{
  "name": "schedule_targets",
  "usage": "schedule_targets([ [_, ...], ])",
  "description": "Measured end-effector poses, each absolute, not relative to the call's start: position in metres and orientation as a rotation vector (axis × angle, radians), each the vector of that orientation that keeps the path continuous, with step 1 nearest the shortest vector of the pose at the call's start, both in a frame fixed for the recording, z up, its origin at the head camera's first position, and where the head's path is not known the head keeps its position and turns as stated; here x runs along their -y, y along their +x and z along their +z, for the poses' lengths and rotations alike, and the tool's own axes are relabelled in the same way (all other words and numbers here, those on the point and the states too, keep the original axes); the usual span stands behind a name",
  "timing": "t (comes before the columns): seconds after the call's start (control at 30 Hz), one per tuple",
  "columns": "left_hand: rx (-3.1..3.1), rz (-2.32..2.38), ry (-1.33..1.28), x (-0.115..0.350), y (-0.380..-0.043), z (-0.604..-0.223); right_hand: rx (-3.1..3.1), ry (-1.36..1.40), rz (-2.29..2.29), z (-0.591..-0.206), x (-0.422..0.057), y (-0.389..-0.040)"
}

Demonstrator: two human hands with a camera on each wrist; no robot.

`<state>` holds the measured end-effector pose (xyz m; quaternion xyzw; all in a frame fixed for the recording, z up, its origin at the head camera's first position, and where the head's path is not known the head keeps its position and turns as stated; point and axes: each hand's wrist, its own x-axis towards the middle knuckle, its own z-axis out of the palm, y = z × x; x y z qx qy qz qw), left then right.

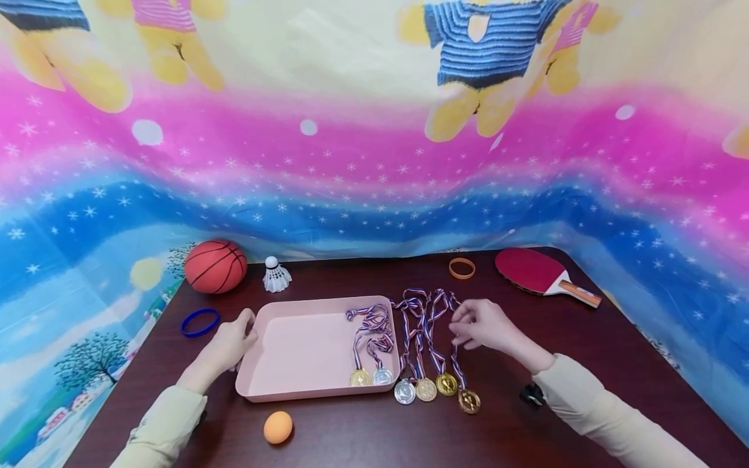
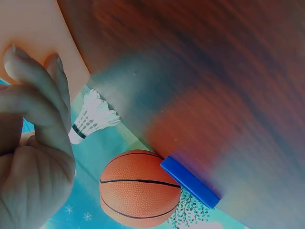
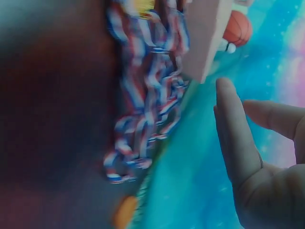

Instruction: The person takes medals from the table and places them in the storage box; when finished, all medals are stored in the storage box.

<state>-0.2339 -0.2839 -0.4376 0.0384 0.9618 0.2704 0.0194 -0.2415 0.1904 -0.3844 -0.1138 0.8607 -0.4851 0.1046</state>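
A shallow pink tray [image 1: 304, 351] lies on the table with a gold medal [image 1: 360, 377] and a silver medal [image 1: 383, 376] inside, their striped ribbons bunched at its right end. My left hand [image 1: 234, 335] grips the tray's left rim; its bent fingers [image 2: 57, 83] lie against the tray wall in the left wrist view. Right of the tray, several more medals lie in a row, from a silver one [image 1: 404, 391] to a dark gold one [image 1: 469, 401]. My right hand [image 1: 482, 324], empty with fingers loosely extended, hovers beside the rightmost ribbon [image 1: 456, 357].
Behind the tray stand a small basketball [image 1: 215, 266] and a shuttlecock [image 1: 276, 275]. A blue wristband [image 1: 200, 322] is at the left, an orange wristband [image 1: 462, 268] at the back. A red table tennis bat [image 1: 532, 270] lies back right. An orange ball [image 1: 277, 428] sits in front.
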Motion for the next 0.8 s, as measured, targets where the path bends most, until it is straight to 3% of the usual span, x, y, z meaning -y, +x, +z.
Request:
schedule_targets([
  [0.33, -3.004, 0.829, 0.135, 0.284, -0.233, -0.437, -2.503, -0.233, -1.334, -0.420, -0.208, -0.226],
  [0.8, -2.996, 0.803, 0.104, 0.282, -0.231, -0.436, -2.599, -0.254, -1.125, -0.440, -0.204, -0.221],
])
